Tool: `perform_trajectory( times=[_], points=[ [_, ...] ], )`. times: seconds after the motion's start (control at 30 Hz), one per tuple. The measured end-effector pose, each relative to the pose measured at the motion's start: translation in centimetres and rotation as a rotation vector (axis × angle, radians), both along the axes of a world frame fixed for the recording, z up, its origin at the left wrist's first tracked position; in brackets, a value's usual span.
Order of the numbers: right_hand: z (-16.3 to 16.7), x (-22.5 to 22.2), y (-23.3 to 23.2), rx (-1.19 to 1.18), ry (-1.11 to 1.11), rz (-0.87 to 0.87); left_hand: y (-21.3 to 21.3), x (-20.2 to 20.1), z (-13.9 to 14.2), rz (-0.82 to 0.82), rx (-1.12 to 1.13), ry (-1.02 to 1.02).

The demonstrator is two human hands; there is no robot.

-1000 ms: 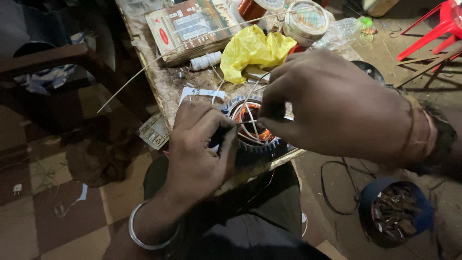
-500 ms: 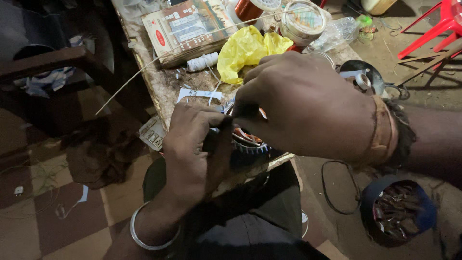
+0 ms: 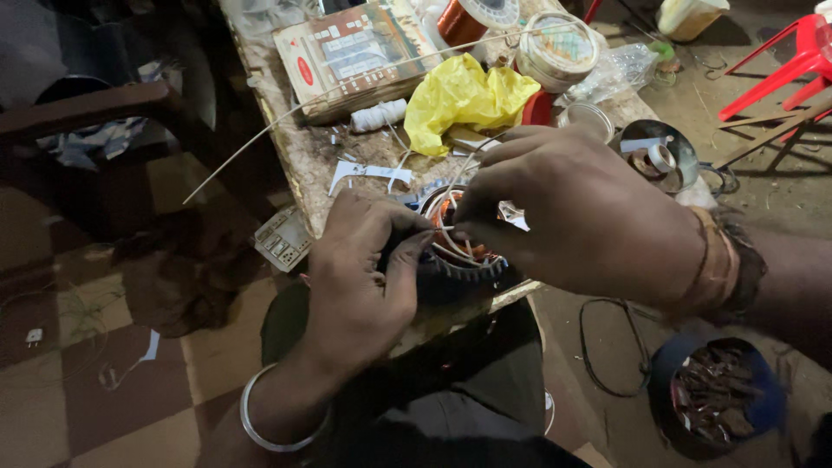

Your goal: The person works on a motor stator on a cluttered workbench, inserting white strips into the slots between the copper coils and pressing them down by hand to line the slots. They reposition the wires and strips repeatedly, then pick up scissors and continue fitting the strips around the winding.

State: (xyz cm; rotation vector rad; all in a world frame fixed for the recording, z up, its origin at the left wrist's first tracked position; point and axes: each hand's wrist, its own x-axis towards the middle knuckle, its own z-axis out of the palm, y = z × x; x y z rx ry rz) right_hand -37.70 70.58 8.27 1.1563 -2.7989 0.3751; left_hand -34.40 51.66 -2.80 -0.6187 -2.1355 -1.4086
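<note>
Roughly left to right, as seen from the head view.
Floor: checkered tiles in brown and cream, lower left.
Calculator (image 3: 282, 238): small, grey, hanging past the left edge of the worktop (image 3: 299, 147).
Left hand (image 3: 364, 277): grip closed around the left side of the motor stator (image 3: 459, 260), thumb and fingers pressed on its dark ribbed rim; a metal bangle (image 3: 277, 416) sits on the wrist.
Motor stator: round, dark outside, copper windings inside, resting at the near edge of the worktop, between both hands.
Flat box (image 3: 360, 56): printed cardboard, far side of the worktop, well apart from the hands.
Yellow plastic bag (image 3: 468, 95): crumpled, just behind the stator.
Right hand (image 3: 581, 217): reaches in from the right, fingertips pinched shut on a thin pale wire (image 3: 446, 227) looped above the windings; thread bands on the wrist.
Metal bowl (image 3: 659, 156): right of the worktop, holding tape rolls.
Blue tub (image 3: 719, 399): on the floor, lower right, filled with scrap wire.
</note>
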Motion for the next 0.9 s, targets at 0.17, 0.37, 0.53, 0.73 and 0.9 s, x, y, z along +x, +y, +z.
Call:
perform_trajectory(
  times=[0.17, 0.37, 0.53, 0.73, 0.9],
  points=[
    [0.5, -0.4, 0.0, 0.003, -0.061, 0.023, -0.5, -0.3, -0.1, -0.036, 0.0, 0.051],
    [0.1, -1.3, -0.5, 0.109, -0.045, -0.032, -0.2, -0.4, -0.2, -0.028, -0.038, 0.106],
    [-0.2, -1.7, -0.8, 0.035, -0.061, 0.012, 0.0, -0.4, -0.1, -0.014, -0.03, 0.117],
    [0.3, -1.6, -0.6, 0.0, -0.055, 0.051, 0.1, -0.4, -0.2, 0.008, -0.021, 0.088],
    [0.6, -1.4, -0.1, -0.009, -0.012, 0.086, 0.2, -0.7, -0.4, 0.03, 0.029, 0.097]
  ],
)
